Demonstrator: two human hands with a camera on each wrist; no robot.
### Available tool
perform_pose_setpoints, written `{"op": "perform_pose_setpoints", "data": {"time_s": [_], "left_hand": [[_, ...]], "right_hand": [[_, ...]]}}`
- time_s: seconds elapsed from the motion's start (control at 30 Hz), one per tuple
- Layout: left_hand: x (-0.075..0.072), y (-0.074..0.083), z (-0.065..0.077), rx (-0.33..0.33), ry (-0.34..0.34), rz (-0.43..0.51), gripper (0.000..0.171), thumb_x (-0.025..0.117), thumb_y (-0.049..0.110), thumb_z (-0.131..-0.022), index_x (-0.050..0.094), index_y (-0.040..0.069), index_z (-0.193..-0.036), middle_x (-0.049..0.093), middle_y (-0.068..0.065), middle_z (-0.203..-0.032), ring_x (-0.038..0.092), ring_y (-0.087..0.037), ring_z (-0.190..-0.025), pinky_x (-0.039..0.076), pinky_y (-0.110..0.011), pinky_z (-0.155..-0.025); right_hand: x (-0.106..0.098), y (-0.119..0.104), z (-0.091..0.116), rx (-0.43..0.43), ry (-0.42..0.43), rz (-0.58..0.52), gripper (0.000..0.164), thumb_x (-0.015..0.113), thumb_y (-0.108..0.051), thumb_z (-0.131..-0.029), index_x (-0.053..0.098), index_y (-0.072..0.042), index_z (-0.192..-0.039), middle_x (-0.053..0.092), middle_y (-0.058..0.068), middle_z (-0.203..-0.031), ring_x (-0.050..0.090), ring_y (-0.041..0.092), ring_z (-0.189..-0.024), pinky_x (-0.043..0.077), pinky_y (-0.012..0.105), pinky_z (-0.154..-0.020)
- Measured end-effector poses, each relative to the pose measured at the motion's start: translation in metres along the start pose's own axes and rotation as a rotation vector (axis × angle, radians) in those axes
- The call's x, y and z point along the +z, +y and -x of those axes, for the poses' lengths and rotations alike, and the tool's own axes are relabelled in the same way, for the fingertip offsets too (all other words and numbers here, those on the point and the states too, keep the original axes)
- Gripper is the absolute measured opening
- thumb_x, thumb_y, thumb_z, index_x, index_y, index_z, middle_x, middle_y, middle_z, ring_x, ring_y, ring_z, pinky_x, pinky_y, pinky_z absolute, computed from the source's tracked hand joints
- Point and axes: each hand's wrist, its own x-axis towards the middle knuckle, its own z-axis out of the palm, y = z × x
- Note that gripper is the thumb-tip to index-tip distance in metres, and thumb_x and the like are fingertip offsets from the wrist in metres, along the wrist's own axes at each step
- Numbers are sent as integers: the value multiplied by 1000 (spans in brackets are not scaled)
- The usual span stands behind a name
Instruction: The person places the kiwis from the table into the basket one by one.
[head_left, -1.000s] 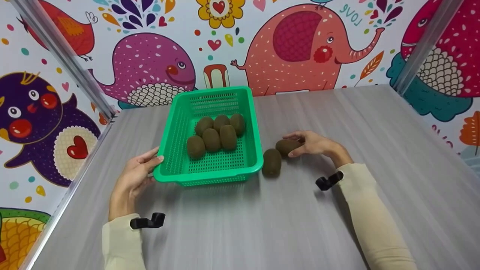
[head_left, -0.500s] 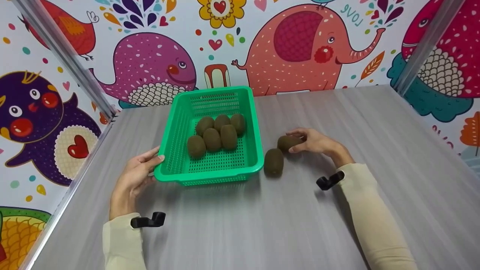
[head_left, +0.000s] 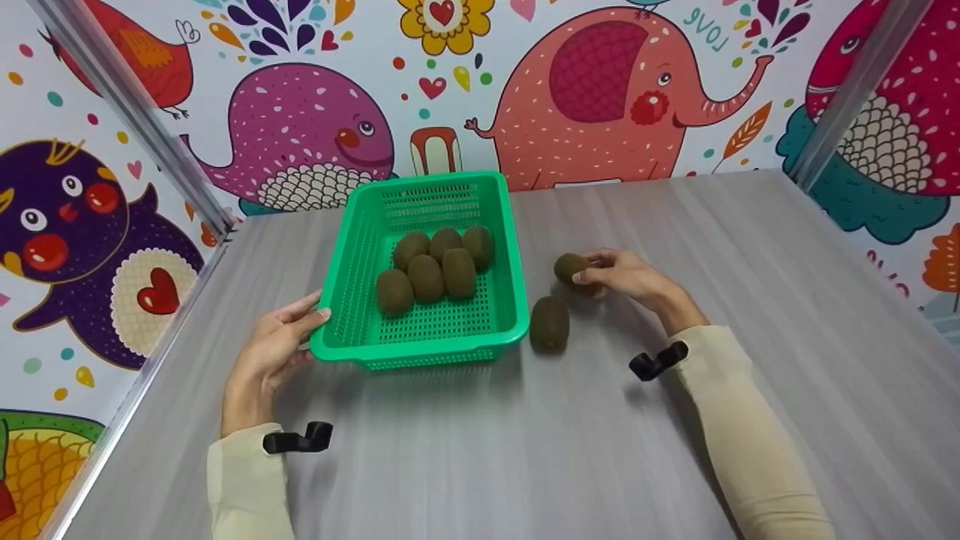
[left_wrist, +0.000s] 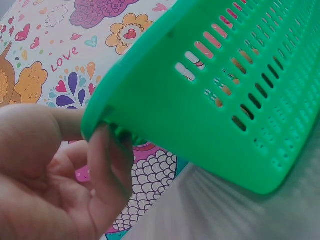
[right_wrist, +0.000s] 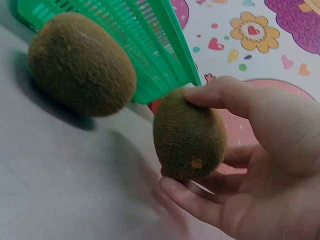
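Note:
A green plastic basket [head_left: 420, 346] holds several brown kiwis [head_left: 427, 278]. My left hand [head_left: 274, 341] grips the near left corner of its rim, thumb on top and fingers curled underneath, as the left wrist view shows. To the right of the basket, my right hand [head_left: 630, 279] pinches a kiwi [right_wrist: 187, 135] between thumb and fingers. A shadow shows on the table beneath this fruit. Another kiwi [head_left: 550, 325] lies on the table close by the basket's right wall, nearer to me than the held one.
The grey wood-grain table [head_left: 465, 457] runs back to a wall [head_left: 442, 82] printed with cartoon animals. Metal posts [head_left: 847, 97] stand at the back corners. A black camera mount [head_left: 298, 438] sits on each sleeve.
My right hand has raised its kiwi from the table and tilted it, moving slightly away from me. The left hand stays at the basket rim, and the other kiwi remains beside the basket.

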Motion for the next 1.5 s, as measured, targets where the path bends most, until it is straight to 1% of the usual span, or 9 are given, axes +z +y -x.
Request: {"op": "perform_pose_setpoints", "data": {"time_s": [0.13, 0.23, 0.43, 0.57, 0.73, 0.9, 1.0, 1.3, 1.5], "left_hand": [[1, 0, 0, -2, 2, 5, 64, 60, 21, -102, 31, 12, -158, 69, 12, -106, 68, -2, -81, 55, -20, -60], [1, 0, -1, -3, -2, 9, 64, 60, 21, -102, 31, 11, -158, 70, 11, -105, 68, -2, -81, 55, -20, -61], [1, -1, 0, -2, -6, 10, 64, 60, 21, -102, 31, 12, -158, 70, 12, -104, 68, -2, -80, 54, -20, -61], [1, -1, 0, -5, -6, 16, 65, 60, 21, -102, 30, 12, -158, 68, 12, -106, 68, -3, -82, 55, -20, -63], [1, -1, 0, -9, -4, 25, 67, 61, 22, -102, 28, 11, -159, 66, 11, -109, 69, -4, -85, 58, -21, -66], [2, -1, 0, -8, -2, 27, 66, 61, 22, -101, 30, 10, -158, 67, 12, -108, 69, -4, -85, 58, -22, -67], [2, 0, 0, -8, -3, 32, 65, 61, 21, -102, 31, 10, -158, 69, 12, -106, 68, -3, -84, 58, -22, -66], [1, 2, 0, -5, -20, 35, 67, 60, 20, -102, 26, 10, -159, 66, 10, -109, 68, -3, -84, 57, -21, -66], [0, 1, -1, 1, -26, 37, 68, 60, 20, -102, 25, 10, -159, 69, 12, -107, 68, -4, -83, 57, -21, -65]], "right_hand": [[5, -4, 0, 11, 22, -55, 56, 65, -33, -96, 48, -2, -139, 54, 11, -122, 56, 21, -100, 51, 32, -92], [7, -7, 0, 37, 30, -124, 58, 64, -32, -96, 45, -1, -141, 53, 9, -119, 57, 20, -98, 53, 34, -92], [8, -14, 1, 82, 12, -311, 63, 65, -28, -96, 36, 1, -144, 48, 8, -124, 53, 19, -106, 53, 30, -94], [10, -18, 1, 55, -18, -419, 57, 63, -23, -98, 36, 3, -140, 48, 8, -123, 57, 16, -104, 54, 25, -92], [13, -23, 3, 4, -53, -527, 47, 60, -18, -100, 39, 2, -136, 52, 5, -119, 62, 13, -98, 58, 26, -87], [14, -26, 6, -23, -91, -592, 36, 58, -18, -101, 46, -1, -130, 59, 2, -110, 65, 13, -95, 58, 27, -88], [15, -29, 8, -34, -106, -619, 32, 58, -18, -102, 47, -2, -127, 60, 2, -107, 65, 14, -95, 58, 28, -90], [22, -40, 10, -35, -119, -642, 27, 57, -19, -102, 48, -5, -123, 56, 4, -110, 66, 16, -96, 58, 28, -91], [29, -48, 11, -38, -114, -660, 32, 56, -20, -103, 49, -3, -128, 56, 6, -115, 66, 16, -99, 58, 28, -92]]}}
